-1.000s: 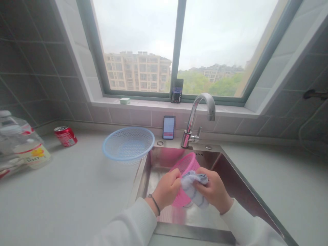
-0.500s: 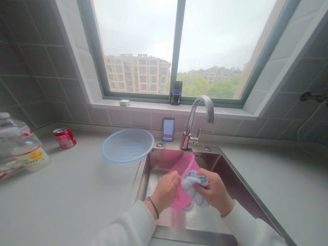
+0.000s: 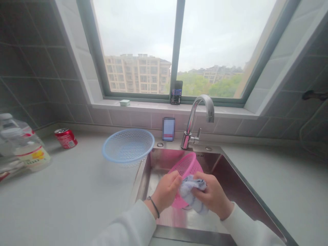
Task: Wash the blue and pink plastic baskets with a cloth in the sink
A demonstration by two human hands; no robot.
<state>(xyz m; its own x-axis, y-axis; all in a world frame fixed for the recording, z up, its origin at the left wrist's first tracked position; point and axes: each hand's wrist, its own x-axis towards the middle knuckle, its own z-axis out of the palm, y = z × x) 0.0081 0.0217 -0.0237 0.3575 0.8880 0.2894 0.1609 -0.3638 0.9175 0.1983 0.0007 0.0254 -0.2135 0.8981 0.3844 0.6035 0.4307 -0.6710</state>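
Over the steel sink my left hand grips the near rim of a pink plastic basket, which is tilted up on its side. My right hand is closed on a crumpled blue-and-white cloth pressed against the basket's outer wall. Both hands sit close together, fingers curled. A blue basket rests on the counter at the sink's left edge, partly overhanging it.
A chrome tap stands behind the sink. A phone leans on the wall, another on the window sill beside a small green dish. A red can and plastic bottles lie at the counter's left.
The cloth in my right hand has slid slightly down and left along the pink basket. The basket has tipped a little. My left hand keeps its grip.
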